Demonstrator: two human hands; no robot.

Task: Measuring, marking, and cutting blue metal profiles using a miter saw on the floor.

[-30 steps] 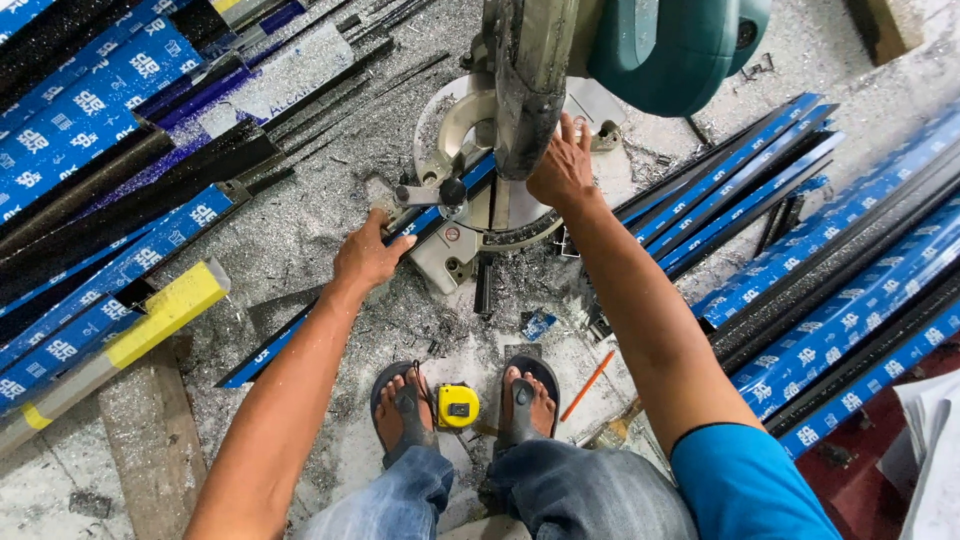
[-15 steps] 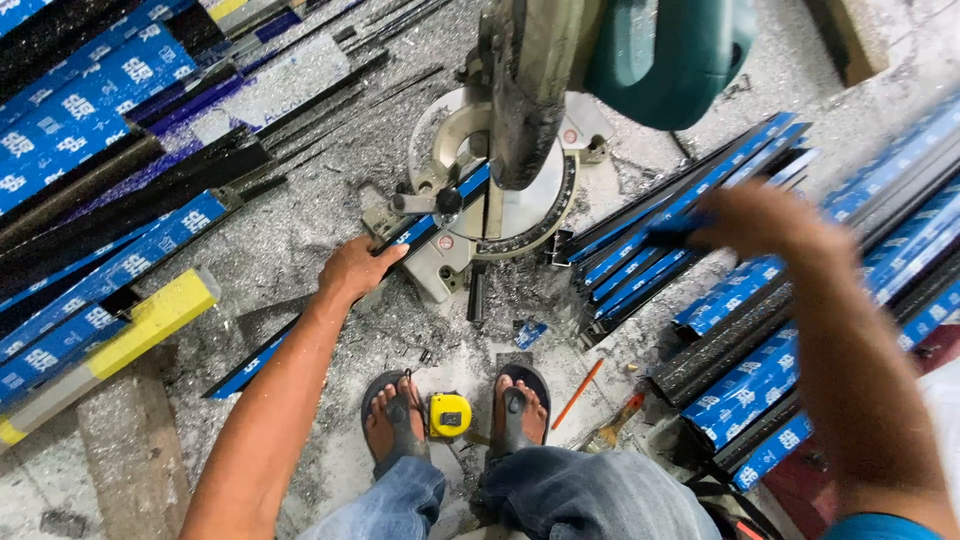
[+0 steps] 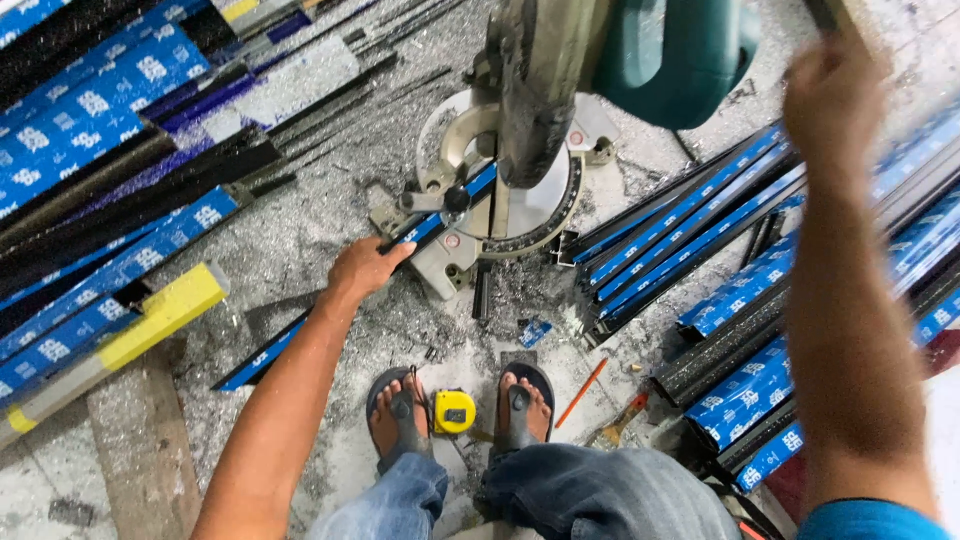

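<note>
I see my left hand (image 3: 365, 268) pressing closed fingers onto the blue strip (image 3: 335, 300) lying beneath them on the saw (image 3: 500, 190), while my blurred right hand (image 3: 830, 95) is raised, grip unclear.

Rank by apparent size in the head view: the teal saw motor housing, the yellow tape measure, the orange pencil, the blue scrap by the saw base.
1. Teal saw motor housing, though nearest the camera.
2. Orange pencil, longer but thin.
3. Yellow tape measure, close to the pencil overall.
4. Blue scrap.
</note>
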